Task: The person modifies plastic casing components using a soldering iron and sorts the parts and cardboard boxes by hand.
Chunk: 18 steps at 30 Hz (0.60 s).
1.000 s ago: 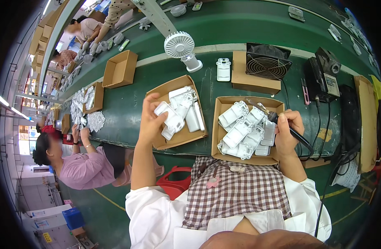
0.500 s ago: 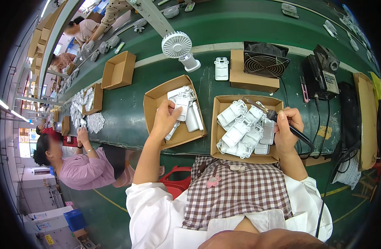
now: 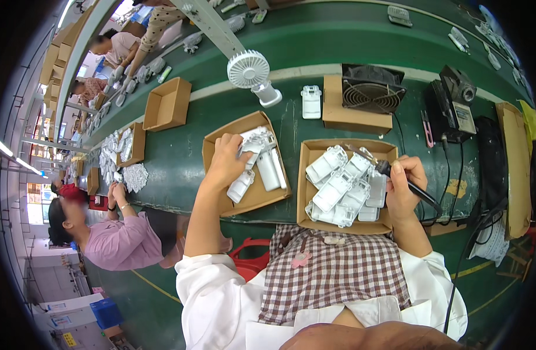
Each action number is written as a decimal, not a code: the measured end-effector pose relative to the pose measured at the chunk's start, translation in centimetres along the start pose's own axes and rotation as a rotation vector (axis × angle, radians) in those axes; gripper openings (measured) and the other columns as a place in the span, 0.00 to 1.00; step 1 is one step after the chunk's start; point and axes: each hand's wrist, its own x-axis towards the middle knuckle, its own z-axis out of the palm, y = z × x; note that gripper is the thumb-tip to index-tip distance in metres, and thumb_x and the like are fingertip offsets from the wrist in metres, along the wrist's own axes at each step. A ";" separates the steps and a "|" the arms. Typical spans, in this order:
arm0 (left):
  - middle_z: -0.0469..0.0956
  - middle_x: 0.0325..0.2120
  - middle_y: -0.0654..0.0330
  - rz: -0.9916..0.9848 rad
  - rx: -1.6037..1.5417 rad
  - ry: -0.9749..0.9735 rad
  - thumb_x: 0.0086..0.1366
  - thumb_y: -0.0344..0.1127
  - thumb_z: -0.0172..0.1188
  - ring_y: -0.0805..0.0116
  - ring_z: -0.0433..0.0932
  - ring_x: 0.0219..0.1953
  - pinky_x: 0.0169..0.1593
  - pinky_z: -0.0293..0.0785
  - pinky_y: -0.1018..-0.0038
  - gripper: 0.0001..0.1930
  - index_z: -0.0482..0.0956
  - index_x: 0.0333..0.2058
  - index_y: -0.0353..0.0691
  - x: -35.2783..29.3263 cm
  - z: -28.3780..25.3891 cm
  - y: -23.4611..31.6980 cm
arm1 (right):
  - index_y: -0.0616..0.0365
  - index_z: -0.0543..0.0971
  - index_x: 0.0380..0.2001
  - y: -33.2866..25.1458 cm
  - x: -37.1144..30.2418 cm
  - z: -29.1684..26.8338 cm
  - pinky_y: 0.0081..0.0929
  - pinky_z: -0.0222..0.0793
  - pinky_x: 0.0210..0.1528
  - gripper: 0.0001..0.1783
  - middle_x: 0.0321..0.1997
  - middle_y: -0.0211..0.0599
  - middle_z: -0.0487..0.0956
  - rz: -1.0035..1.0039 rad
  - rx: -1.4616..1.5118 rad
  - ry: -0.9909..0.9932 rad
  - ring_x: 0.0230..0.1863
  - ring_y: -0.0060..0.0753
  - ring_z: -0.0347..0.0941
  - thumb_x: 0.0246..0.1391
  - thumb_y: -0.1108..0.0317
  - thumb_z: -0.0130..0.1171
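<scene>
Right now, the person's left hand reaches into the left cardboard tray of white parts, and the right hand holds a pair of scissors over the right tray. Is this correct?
Not quite. The right hand holds a black soldering iron with a cord, not scissors, as the head view shows. The rest stands: the left hand reaches into the left cardboard tray of white parts, and the right hand is over the right tray.

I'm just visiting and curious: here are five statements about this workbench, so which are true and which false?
1. The left hand reaches into the left cardboard tray of white plastic parts. True.
2. The right hand is empty. False: it holds a black-handled soldering tool over the right cardboard tray.
3. A small white fan stands beyond the trays. True.
4. The bench top is red. False: it is green.
5. Both trays are empty. False: both hold white parts.
</scene>
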 end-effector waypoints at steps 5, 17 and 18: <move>0.67 0.42 0.45 0.165 0.118 -0.015 0.52 0.25 0.58 0.45 0.67 0.46 0.48 0.64 0.58 0.20 0.63 0.44 0.32 0.2 2.6 -1.1 | 0.60 0.67 0.25 0.1 0.1 0.1 0.13 0.54 0.19 0.07 0.20 0.30 0.67 -0.017 0.000 -0.012 0.17 0.14 0.59 0.55 0.74 0.53; 0.73 0.37 0.44 -0.034 -0.038 0.141 0.56 0.31 0.58 0.44 0.73 0.39 0.40 0.70 0.57 0.24 0.64 0.52 0.36 -5.3 -0.5 9.1 | 0.58 0.66 0.24 -0.2 -0.7 -0.5 0.12 0.51 0.17 0.08 0.20 0.28 0.66 -0.032 0.043 0.049 0.15 0.13 0.57 0.56 0.71 0.53; 0.76 0.31 0.44 -0.154 -0.179 -0.078 0.59 0.34 0.56 0.44 0.76 0.34 0.36 0.71 0.57 0.20 0.67 0.50 0.37 -6.6 -0.6 11.0 | 0.58 0.66 0.24 0.1 -0.7 -0.5 0.12 0.50 0.17 0.08 0.20 0.28 0.65 -0.052 0.067 0.073 0.15 0.13 0.56 0.55 0.71 0.53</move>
